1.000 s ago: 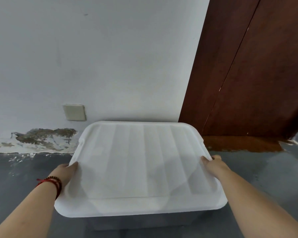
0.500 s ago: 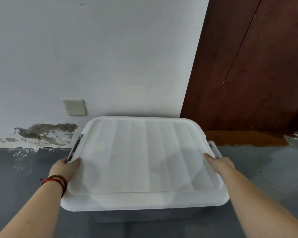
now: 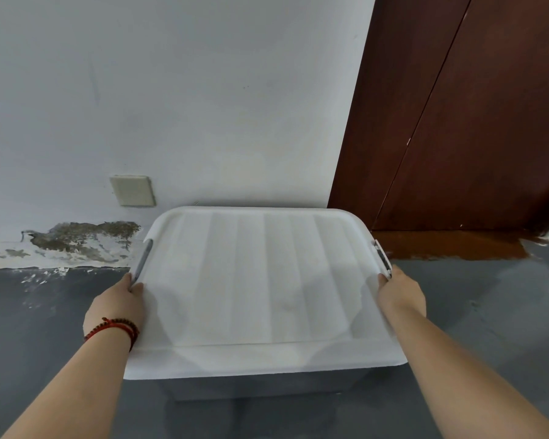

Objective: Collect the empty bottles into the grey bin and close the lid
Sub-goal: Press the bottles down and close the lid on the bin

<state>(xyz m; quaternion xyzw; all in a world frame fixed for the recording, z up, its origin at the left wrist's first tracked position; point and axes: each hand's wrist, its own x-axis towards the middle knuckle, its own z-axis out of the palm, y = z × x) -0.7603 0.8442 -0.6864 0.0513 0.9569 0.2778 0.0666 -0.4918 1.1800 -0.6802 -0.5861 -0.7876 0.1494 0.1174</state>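
Note:
A white ribbed lid (image 3: 260,289) lies flat on top of the grey bin (image 3: 260,386), whose front wall shows below the lid's near edge. My left hand (image 3: 116,307) grips the lid's left edge, thumb on top, just below the grey latch (image 3: 142,259). My right hand (image 3: 400,293) holds the right edge, its fingertips touching the lower end of the right latch (image 3: 382,258). The lid hides the inside of the bin and no bottles are in sight.
The bin stands on a dark grey floor (image 3: 488,327) close to a white wall with a beige socket plate (image 3: 133,191) and peeling paint (image 3: 76,239). A dark brown wooden door (image 3: 473,122) rises at the right.
The lid has come down from a tilted, raised position to lie flat on the bin. Both side latches have come into view. My hands stay on the lid's edges.

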